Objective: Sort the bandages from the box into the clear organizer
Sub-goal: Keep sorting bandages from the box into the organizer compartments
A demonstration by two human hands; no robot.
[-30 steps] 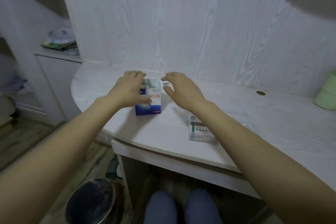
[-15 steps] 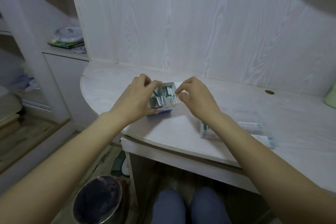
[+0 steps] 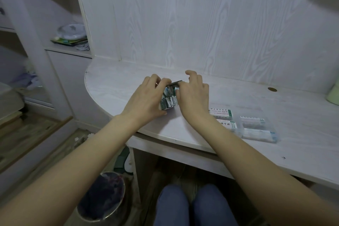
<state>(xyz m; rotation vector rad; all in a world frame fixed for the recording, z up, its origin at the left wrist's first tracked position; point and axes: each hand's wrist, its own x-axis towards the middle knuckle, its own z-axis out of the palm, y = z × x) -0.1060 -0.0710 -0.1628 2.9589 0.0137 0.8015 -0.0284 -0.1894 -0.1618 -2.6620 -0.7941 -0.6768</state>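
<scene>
The bandage box point(image 3: 166, 108) stands open on the white desk point(image 3: 113, 86), packed with several wrapped bandages point(image 3: 169, 100) in white and green. My left hand point(image 3: 145, 97) grips the box from its left side, fingers curled over the top edge. My right hand point(image 3: 192, 95) is at the box's right side, thumb and fingertips pinching at the bandages near the rim. The clear organizer point(image 3: 256, 128) lies on the desk to the right, apart from both hands, with labelled packets in its compartments.
A metal waste bin point(image 3: 102, 196) stands on the floor under the desk's left end, beside my knees point(image 3: 194, 205). Shelves with a plastic-wrapped item point(image 3: 70, 32) rise at the left. A pale green object point(image 3: 334, 93) sits at the far right, near a cable hole point(image 3: 272, 89).
The box went from closed to open with its bandages showing. Both hands closed in on it, and my right fingers now reach into the bandages. The view shifted, showing more of the organizer.
</scene>
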